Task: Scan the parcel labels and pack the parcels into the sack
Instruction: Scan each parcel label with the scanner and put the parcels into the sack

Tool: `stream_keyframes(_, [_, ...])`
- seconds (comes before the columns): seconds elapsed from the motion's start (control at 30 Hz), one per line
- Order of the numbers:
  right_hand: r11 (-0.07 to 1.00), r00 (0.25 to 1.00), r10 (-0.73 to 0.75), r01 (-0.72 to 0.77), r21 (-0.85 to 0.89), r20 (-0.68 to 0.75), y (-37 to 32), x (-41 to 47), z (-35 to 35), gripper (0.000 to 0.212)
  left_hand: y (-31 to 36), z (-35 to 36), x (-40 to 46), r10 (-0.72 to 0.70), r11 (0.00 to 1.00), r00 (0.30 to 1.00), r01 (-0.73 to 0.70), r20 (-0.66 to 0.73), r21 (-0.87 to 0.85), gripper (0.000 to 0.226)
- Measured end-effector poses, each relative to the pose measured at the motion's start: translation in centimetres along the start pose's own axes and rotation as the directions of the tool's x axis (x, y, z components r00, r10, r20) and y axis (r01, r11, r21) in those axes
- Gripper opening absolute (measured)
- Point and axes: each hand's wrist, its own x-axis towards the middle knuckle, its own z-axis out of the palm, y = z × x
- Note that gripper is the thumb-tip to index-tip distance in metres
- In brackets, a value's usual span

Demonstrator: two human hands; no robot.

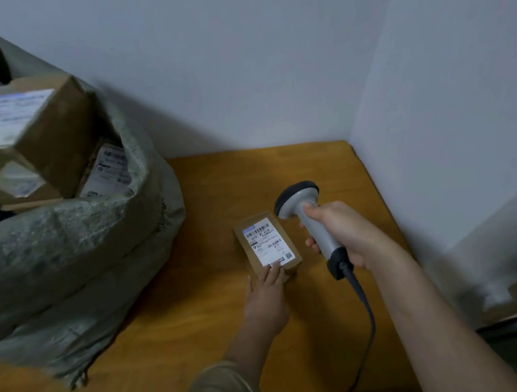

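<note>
Roughly: wooden worktop (202,345) in a wall corner, big grey-green sack (75,253) on its left side, mouth open, several labelled cardboard parcels (31,136) inside. Small brown parcel (267,246) lies flat mid-worktop, white label (268,241) up. Right hand (341,235) grips grey corded scanner (311,222), head over parcel's far corner. Left hand (266,300) fingers (274,272) straight, pressing parcel's near edge.
</note>
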Motion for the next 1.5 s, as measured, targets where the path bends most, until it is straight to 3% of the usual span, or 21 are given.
stream_keyframes(0.23, [0.995,0.995,-0.095,0.095,-0.024,-0.023,-2.9,-5.3,-0.7,0.039,0.4,0.1,-1.2,-0.015,0.998,0.99,0.006,0.139,0.063,0.084])
stream_keyframes(0.97, [0.947,0.952,-0.292,0.275,-0.165,-0.09,-5.3,-13.3,-4.1,0.039,1.1,-1.5,-0.2,-0.088,0.995,0.977,0.076,0.194,0.066,0.082])
stream_keyframes(1.1, [0.946,0.95,-0.299,0.283,-0.157,-0.086,-5.5,-13.4,-4.4,0.039,1.3,-1.7,0.2,-0.082,0.997,0.989,0.082,0.121,0.009,0.078])
stream_keyframes(1.2, [0.944,0.951,-0.3,0.284,-0.166,-0.081,-5.7,-13.3,-4.7,0.04,1.3,-1.7,0.6,-0.136,0.981,0.989,0.126,-0.059,-0.15,0.056])
stream_keyframes(1.27, [0.944,0.95,-0.301,0.285,-0.167,-0.081,-5.7,-13.2,-4.9,0.041,1.2,-1.9,0.8,-0.236,0.944,0.957,0.183,-0.171,-0.275,0.043])
stream_keyframes(1.33, [0.942,0.947,-0.309,0.293,-0.163,-0.084,-5.7,-13.0,-5.1,0.041,1.0,-2.2,1.0,-0.361,0.866,0.913,0.253,-0.188,-0.431,0.045])
stream_keyframes(1.5, [0.944,0.947,-0.31,0.296,-0.149,-0.085,-5.9,-12.5,-5.7,0.039,0.3,-2.6,2.2,-0.623,0.517,0.778,0.487,0.081,-0.704,0.059])
